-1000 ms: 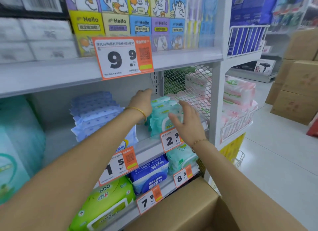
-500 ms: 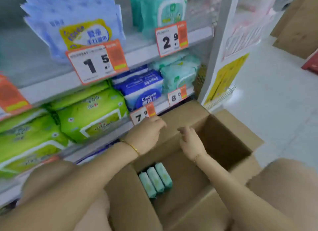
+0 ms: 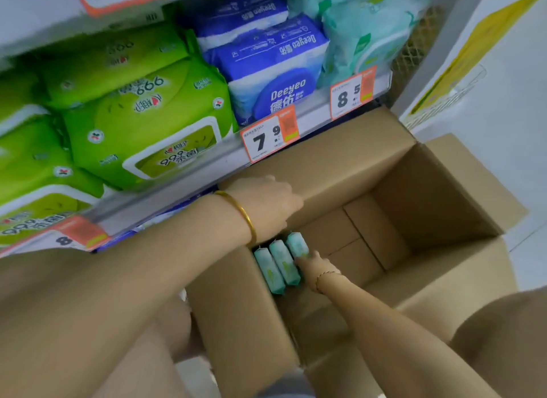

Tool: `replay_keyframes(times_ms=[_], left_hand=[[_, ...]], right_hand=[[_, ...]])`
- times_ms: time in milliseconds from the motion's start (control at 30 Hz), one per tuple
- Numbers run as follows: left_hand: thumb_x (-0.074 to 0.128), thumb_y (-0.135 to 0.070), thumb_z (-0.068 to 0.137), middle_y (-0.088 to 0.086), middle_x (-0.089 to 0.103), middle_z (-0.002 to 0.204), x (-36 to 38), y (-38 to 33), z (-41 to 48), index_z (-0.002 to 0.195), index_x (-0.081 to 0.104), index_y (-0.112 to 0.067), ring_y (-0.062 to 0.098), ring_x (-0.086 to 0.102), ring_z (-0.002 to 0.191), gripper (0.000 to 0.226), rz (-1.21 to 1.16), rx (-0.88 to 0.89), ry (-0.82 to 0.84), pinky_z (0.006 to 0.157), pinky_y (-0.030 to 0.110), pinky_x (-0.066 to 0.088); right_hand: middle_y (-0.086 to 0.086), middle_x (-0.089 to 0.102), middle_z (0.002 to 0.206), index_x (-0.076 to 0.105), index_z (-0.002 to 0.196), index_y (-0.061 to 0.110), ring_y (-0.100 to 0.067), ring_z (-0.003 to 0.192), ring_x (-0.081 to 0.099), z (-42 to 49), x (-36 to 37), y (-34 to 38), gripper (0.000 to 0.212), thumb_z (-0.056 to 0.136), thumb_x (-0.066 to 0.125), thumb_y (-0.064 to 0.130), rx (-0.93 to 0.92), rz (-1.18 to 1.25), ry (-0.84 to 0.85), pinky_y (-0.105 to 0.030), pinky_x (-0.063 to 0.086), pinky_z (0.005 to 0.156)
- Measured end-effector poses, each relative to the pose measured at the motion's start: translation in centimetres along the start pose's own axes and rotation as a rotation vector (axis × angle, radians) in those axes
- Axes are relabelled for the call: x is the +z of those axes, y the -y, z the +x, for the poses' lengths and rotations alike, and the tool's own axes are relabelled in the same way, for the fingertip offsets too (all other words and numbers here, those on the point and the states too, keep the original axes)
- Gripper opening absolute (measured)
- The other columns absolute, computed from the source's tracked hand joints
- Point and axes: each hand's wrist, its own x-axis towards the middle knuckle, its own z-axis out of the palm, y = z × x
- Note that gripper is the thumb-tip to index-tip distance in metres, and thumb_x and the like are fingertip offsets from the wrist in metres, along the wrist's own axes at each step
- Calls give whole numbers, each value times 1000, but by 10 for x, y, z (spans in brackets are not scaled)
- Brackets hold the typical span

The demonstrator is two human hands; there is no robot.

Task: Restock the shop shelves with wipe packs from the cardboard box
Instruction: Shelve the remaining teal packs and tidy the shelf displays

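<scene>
An open cardboard box (image 3: pixel 429 196) stands on the floor against the bottom shelf. Three slim teal wipe packs (image 3: pixel 278 264) stand side by side on edge at its near left corner. My right hand (image 3: pixel 313 264) reaches deep into the box, and its fingertips touch the rightmost pack without a closed grip showing. My left hand (image 3: pixel 268 203), with a gold bangle on the wrist, hangs over the box's far left side just above the packs. Its fingers bend downward with nothing seen in them.
The shelf (image 3: pixel 189 175) above the box holds green wipe packs (image 3: pixel 142 125), blue Deeyeo packs (image 3: pixel 272 68) and pale teal packs (image 3: pixel 361 33) behind orange price tags (image 3: pixel 270 134). A white shelf upright (image 3: pixel 426 71) is at right, with pale floor (image 3: pixel 521 148) beyond.
Both hands left the upper shelf and came down to the box. My view dropped with them, and the right hand has since gone from the box's rim down to the packs.
</scene>
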Motion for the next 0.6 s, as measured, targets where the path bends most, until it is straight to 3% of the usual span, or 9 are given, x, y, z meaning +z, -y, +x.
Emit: replay_keyframes(times_ms=[100, 200, 300, 467, 600], left_hand=[[43, -25, 97, 7, 48, 128, -2, 0, 1, 130, 43, -17, 27, 44, 118, 35, -24, 1, 34, 91, 42, 45], [43, -25, 97, 6, 48, 128, -3, -1, 4, 131, 43, -18, 26, 45, 118, 35, -37, -1, 46, 92, 43, 46], [43, -24, 97, 7, 49, 128, -3, -1, 5, 132, 43, -17, 27, 45, 117, 35, -31, 7, 37, 93, 44, 45], [44, -23, 97, 9, 51, 126, -1, -6, 9, 132, 44, -16, 28, 51, 112, 36, -28, 22, 65, 89, 42, 48], [49, -31, 95, 9, 50, 130, -2, -16, 12, 136, 40, -15, 26, 53, 114, 45, -116, 43, 129, 93, 40, 48]], right_hand=[[-11, 21, 147, 41, 134, 22, -34, 123, 40, 6, 2, -2, 45, 91, 52, 19, 75, 72, 13, -43, 44, 100], [-8, 27, 141, 48, 122, 30, -33, 121, 42, 11, 1, -3, 34, 89, 53, 19, 45, 242, 12, -40, 44, 101], [-11, 30, 142, 48, 133, 29, -34, 124, 42, 10, 1, -6, 46, 88, 56, 21, 41, 232, -25, -38, 41, 103], [-14, 32, 131, 45, 135, 18, -32, 101, 55, -13, -24, -9, 43, 92, 43, 20, 101, 262, -85, -36, 50, 92], [-17, 56, 111, 52, 119, 8, -32, 91, 64, -56, -75, -15, 35, 94, 45, 31, 153, 573, -26, -39, 57, 78]])
